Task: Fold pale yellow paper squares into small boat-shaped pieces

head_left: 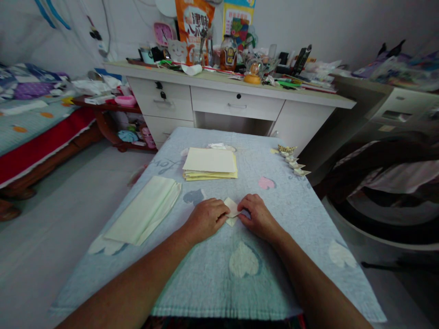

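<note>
A small folded piece of cream paper [232,208] lies on the cloth-covered table between my two hands. My left hand [209,217] pinches its left corner, fingers bent together. On the opposite corner, my right hand [257,214] closes with thumb and forefinger. The paper looks diamond-shaped, with a fold across its lower part; my fingertips hide its side corners. Beyond my hands sits a stack of cream and yellow paper sheets [210,162]. To the left lies a long, pale green folded paper bundle [144,211].
Several small folded paper pieces [293,160] stand in a row along the table's right edge, a patterned one at the far end. A crumpled white scrap [219,146] is behind the stack. A cluttered white desk [236,103] stands beyond, a washing machine [387,119] to the right.
</note>
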Demonstrator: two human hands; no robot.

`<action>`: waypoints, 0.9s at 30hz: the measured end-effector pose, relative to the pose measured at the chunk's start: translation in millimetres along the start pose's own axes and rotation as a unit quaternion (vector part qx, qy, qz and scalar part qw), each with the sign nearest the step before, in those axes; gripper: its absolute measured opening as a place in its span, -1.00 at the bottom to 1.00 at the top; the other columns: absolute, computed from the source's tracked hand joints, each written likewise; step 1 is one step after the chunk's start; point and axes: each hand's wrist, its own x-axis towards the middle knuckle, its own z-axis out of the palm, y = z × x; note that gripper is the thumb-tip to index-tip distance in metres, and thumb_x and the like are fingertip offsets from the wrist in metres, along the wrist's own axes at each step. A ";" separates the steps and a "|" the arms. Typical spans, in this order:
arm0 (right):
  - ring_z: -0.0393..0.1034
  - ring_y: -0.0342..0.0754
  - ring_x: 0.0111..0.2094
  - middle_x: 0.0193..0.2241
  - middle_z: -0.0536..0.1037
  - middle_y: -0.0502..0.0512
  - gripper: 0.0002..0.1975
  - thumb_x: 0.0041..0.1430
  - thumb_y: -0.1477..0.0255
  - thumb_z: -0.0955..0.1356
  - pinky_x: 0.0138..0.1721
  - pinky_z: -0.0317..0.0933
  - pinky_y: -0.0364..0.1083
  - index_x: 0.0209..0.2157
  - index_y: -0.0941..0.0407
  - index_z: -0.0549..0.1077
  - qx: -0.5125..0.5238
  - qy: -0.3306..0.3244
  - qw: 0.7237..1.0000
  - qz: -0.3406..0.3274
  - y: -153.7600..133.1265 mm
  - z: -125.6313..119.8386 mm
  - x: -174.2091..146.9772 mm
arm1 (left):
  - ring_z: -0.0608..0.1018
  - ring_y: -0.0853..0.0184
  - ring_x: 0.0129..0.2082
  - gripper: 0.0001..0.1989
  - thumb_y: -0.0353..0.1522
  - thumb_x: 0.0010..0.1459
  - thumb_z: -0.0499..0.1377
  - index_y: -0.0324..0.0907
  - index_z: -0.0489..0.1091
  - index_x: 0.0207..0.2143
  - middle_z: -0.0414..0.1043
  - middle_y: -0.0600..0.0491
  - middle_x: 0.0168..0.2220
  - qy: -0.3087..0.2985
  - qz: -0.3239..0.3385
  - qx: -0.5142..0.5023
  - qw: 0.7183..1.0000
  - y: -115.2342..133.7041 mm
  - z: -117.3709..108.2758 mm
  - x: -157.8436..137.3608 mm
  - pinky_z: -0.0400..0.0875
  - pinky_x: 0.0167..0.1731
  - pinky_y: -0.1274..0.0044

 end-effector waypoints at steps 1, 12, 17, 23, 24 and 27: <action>0.22 -0.01 -0.22 -0.33 0.42 0.08 -0.89 0.03 0.59 0.36 -0.16 0.08 -0.04 -0.36 0.13 0.46 0.002 0.000 1.000 0.000 0.5 0.0 0.0 | 0.47 0.29 -0.28 -0.88 -0.42 0.17 0.11 -0.15 0.46 -0.30 0.48 0.02 -0.34 -0.001 -0.003 -0.002 1.000 0.2 -0.1 -0.1 0.32 -0.25 0.48; 0.22 -0.04 -0.24 -0.35 0.44 0.07 -0.95 0.12 0.53 0.39 -0.17 0.08 -0.05 -0.39 0.12 0.50 0.036 0.002 0.999 0.015 6.2 2.0 1.2 | 0.45 0.30 -0.27 -0.81 -0.38 0.23 0.04 -0.17 0.45 -0.31 0.42 0.02 -0.36 -0.002 -0.045 -0.044 0.998 0.4 -1.8 1.3 0.30 -0.23 0.49; 0.20 -0.02 -0.21 -0.31 0.42 0.08 -0.95 0.14 0.50 0.37 -0.14 0.06 -0.02 -0.38 0.11 0.51 0.025 0.014 0.998 0.054 2.5 3.9 2.0 | 0.43 0.27 -0.26 -0.90 -0.37 0.15 0.13 -0.17 0.44 -0.37 0.39 0.03 -0.35 0.023 -0.092 -0.022 0.995 -4.5 0.4 1.5 0.27 -0.20 0.44; 0.20 0.00 -0.20 -0.30 0.41 0.08 -0.90 0.16 0.46 0.35 -0.14 0.02 -0.01 -0.41 0.10 0.50 -0.002 0.020 0.995 0.093 -1.3 7.3 4.4 | 0.41 0.26 -0.21 -0.92 -0.34 0.10 0.18 -0.15 0.44 -0.41 0.37 0.05 -0.31 0.044 -0.148 -0.020 0.988 -7.3 -1.2 0.3 0.24 -0.15 0.40; 0.20 0.00 -0.20 -0.30 0.41 0.09 -0.90 0.16 0.45 0.34 -0.15 0.02 -0.01 -0.41 0.10 0.50 -0.007 0.022 0.995 0.097 -1.3 8.0 4.5 | 0.41 0.26 -0.21 -0.92 -0.34 0.10 0.18 -0.15 0.44 -0.41 0.36 0.05 -0.31 0.043 -0.153 -0.020 0.987 -7.4 -1.5 0.2 0.24 -0.16 0.40; 0.20 0.00 -0.22 -0.31 0.40 0.09 -0.88 0.17 0.42 0.34 -0.17 0.01 -0.02 -0.43 0.11 0.49 -0.018 0.028 0.994 0.103 -1.3 9.8 4.7 | 0.40 0.26 -0.22 -0.91 -0.34 0.10 0.18 -0.15 0.44 -0.42 0.36 0.05 -0.32 0.045 -0.157 -0.014 0.987 -8.3 -2.1 -0.2 0.23 -0.20 0.42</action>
